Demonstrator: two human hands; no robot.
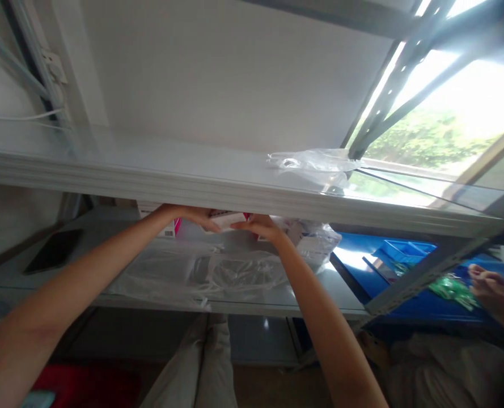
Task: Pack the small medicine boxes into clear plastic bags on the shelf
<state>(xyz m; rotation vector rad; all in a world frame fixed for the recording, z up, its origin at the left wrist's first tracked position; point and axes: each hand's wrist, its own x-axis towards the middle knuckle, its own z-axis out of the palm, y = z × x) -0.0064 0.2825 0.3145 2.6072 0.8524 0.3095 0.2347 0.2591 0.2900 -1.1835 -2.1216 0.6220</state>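
Forearms (88,275) extend from the lower frame toward center. The left hand (201,219) and right hand (261,226) grasp opposite ends of the white-and-red box (228,220) at frame center; its visible long axis runs left to right, neither hand being nearer.

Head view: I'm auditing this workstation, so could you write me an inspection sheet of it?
Surface: flat grey lower shelf beneath a light-grey upper shelf.
Things handled: small white-and-red rectangular box, partly hidden; a white-and-pink box lies further left.
Clutter: crumpled clear plastic film on the lower shelf; flat black rectangular object at left.
Hands: left hand and right hand hold the white-and-red box from opposite sides.
Cables: thin white cable at far left.
Surroundings: co-worker's hand near green items at right.
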